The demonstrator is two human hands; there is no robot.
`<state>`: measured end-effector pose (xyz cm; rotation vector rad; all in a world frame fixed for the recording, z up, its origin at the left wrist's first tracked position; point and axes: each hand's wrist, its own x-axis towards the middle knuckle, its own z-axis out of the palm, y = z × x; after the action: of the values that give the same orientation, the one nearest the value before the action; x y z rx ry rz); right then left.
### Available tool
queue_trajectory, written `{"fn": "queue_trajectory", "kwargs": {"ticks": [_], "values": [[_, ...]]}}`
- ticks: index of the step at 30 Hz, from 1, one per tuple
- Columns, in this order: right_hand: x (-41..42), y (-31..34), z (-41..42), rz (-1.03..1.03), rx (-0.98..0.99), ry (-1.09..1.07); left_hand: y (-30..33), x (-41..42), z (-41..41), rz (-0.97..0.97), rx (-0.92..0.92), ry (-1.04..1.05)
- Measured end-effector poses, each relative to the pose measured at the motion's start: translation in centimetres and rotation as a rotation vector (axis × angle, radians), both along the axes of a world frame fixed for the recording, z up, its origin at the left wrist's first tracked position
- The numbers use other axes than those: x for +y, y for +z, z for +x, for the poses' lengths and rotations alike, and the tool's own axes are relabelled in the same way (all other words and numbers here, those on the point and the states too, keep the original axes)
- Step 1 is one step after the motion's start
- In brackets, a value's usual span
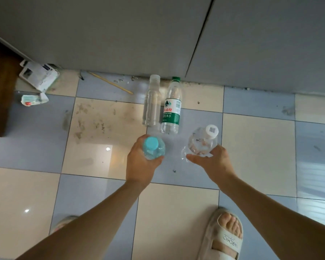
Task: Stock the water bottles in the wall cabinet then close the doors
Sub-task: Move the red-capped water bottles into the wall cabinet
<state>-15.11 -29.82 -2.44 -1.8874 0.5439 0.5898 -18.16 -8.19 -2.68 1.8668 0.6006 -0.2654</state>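
Down near my feet, over the tiled floor (251, 147), my left hand (141, 164) grips a blue-capped bottle (154, 147) and my right hand (212, 160) wraps round a white-capped bottle (203, 141). Farther off, two more bottles (163, 106) stand against the grey cabinet doors (120, 34). This looks like pickup; next I'd need to lift both toward the cabinet.

The left hand (141, 162) grips a clear blue-capped plastic bottle (154, 148); the right hand (212, 160) holds a clear white-capped plastic bottle (202, 142) above checkered floor tiles (101, 128).
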Motion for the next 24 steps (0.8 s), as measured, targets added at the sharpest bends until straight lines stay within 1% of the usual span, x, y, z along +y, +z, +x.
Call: {"fn": "queue_trajectory", "kwargs": {"ticks": [5, 8, 12, 15, 18, 24], "values": [[1.4, 8.1, -0.4, 0.061, 0.014, 0.04, 7.5, 1.6, 0.7, -0.121, 0.014, 0.033], [3.4, 13.9, 1.3, 0.047, -0.011, 0.076, 14.0, 4.1, 2.3, -0.154, -0.029, 0.045], [7.5, 23.7, 5.5, 0.079, -0.081, 0.163, 24.2, 8.8, 5.7, -0.165, -0.128, 0.058], [11.3, 32.7, 9.2, 0.107, -0.167, 0.225, 33.4, 12.5, 8.4, -0.14, -0.215, 0.083], [14.6, 42.9, 11.5, 0.104, -0.249, 0.24, 43.7, 15.3, 10.2, -0.182, -0.303, 0.117], [19.0, 64.7, 12.7, 0.117, -0.442, 0.26, 64.1, 20.7, 11.9, -0.217, -0.494, 0.006]]}}
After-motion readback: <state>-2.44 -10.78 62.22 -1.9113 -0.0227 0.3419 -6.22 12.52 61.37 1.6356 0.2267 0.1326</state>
